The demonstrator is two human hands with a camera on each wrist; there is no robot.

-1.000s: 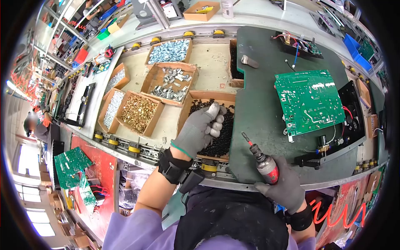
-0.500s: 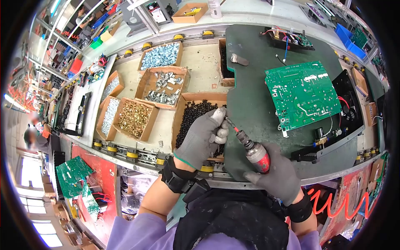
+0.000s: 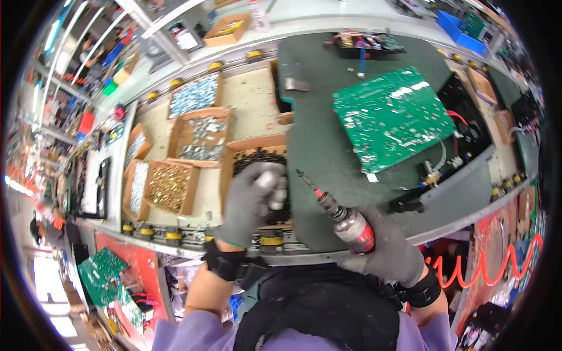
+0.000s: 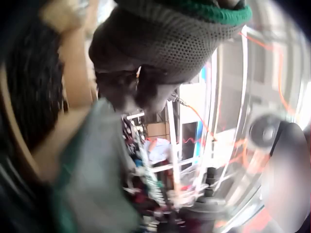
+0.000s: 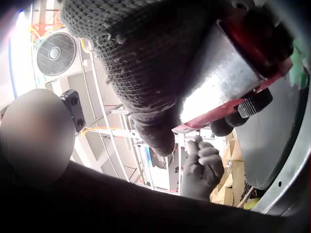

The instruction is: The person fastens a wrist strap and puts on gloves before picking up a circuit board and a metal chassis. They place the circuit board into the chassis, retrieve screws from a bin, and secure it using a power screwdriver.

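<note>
In the head view my gloved left hand [image 3: 253, 196] is over a cardboard box [image 3: 226, 169] of black screws [image 3: 260, 156]. Its fingers are curled, with the thumb against them; whatever lies inside them is hidden. My gloved right hand [image 3: 389, 245] grips a red and silver power screwdriver [image 3: 354, 231] around its body. The bit points up and left over the green mat [image 3: 316, 140], and its dark tip sits just right of the left fingers. Beyond the screwdriver a green circuit board [image 3: 392, 120] lies partly over a black metal chassis [image 3: 468, 140].
Left of the screws stand boxes of brass-coloured screws [image 3: 170, 186], metal clips [image 3: 202, 137] and silvery pieces [image 3: 196, 95]. A small board assembly [image 3: 366, 44] lies at the mat's far edge. Roller rails [image 3: 175, 236] run along the bench front. A red coiled hose [image 3: 486, 272] hangs at right.
The screwdriver came left until its bit met the left fingertips; now the two are slightly apart. The head view has swung to the right.
</note>
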